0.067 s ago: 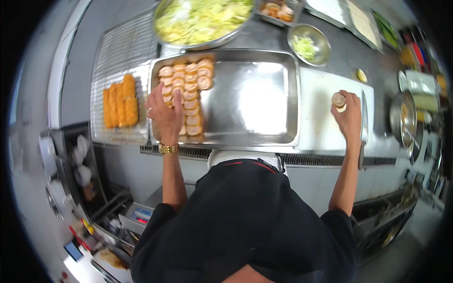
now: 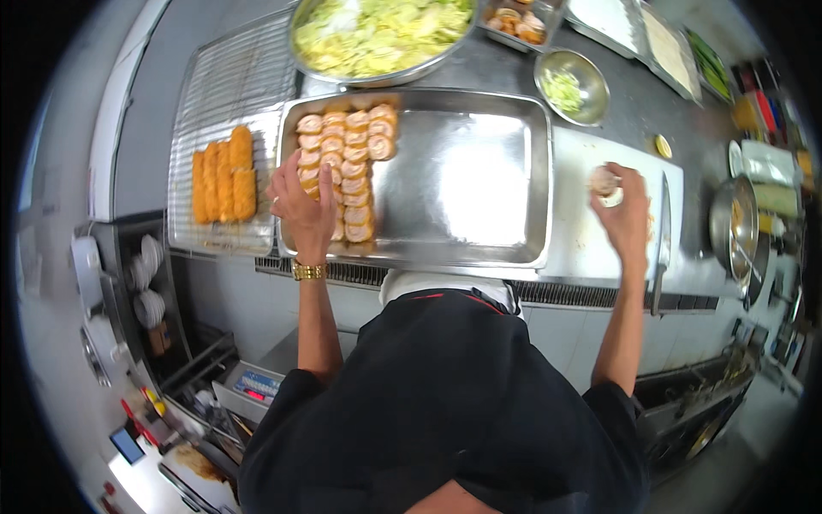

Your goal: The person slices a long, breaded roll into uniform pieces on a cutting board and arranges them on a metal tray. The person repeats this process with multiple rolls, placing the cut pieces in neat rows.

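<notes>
My right hand (image 2: 623, 206) grips a couple of round slices of meat roll (image 2: 603, 181) between thumb and fingers, over the white cutting board (image 2: 574, 227). A knife (image 2: 664, 231) lies just right of this hand. My left hand (image 2: 304, 206) is over the left part of the deep metal tray (image 2: 462, 231), fingers apart, touching or hovering just above the rows there. Those rows are overlapping slices of meat roll (image 2: 356, 193), pale pink inside with orange-brown rims. Some of them are hidden under the left hand.
Several breaded rolls (image 2: 224, 182) lie on a wire rack (image 2: 201, 94) at the left. Beyond the tray stand a large bowl of chopped cabbage (image 2: 385, 38), a small metal bowl (image 2: 591, 90) with shredded greens and a small metal container (image 2: 522, 26). A lemon piece (image 2: 663, 146) sits past the board.
My right hand has moved slightly left over the cutting board with the slices in it. The left hand stays over the same rows. The whole view has shifted a little.
</notes>
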The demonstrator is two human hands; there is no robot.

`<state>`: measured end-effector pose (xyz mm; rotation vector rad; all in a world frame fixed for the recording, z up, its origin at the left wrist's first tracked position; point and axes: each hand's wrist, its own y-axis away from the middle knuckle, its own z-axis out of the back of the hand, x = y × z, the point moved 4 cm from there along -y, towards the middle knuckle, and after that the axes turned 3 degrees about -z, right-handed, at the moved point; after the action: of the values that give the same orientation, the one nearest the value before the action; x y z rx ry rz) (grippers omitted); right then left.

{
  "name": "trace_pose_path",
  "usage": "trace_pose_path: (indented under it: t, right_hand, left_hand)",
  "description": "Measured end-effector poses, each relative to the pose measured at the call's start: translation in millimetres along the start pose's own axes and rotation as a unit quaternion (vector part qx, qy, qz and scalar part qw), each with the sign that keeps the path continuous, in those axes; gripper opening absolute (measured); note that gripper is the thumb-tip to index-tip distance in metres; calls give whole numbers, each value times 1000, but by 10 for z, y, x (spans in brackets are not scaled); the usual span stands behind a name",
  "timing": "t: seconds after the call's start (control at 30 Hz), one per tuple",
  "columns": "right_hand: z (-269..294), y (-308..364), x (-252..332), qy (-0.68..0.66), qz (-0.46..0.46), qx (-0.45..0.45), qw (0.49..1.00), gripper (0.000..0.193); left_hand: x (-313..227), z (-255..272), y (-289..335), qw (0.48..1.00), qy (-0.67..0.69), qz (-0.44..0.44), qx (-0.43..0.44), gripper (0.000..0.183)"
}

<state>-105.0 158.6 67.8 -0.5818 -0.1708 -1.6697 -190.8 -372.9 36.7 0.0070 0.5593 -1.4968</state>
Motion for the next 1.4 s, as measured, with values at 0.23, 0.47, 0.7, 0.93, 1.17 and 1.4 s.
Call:
trace_pose_path:
  t: [0.23,0.47,0.7,0.93,1.17,1.4]
  right_hand:
    - [-2067,-314,2153,-209,213,119,947,62]
    - [-2530,-404,2514,-179,268,95,942,67]
    - [-1762,-145,2091,-186,140,-61,971,61]
    - [23,364,-827,76,-398,-148,902,41]
    - [13,746,-1819,100,-386,-83,913,55]
    - [-364,557,-250,-161,-265,-105,945,57]
  left_hand:
    - [152,85,278,997,41,55,-28,57]
    - [89,168,473,998,48,5,-43,57]
    - [-392,-296,172,985,95,-143,-11,52]
    - [-873,-500,-23,978,86,-187,22,46]
    - [-1372,-515,-141,967,120,-223,13,46]
    - [-536,-388,-200,992,112,-54,-24,40]
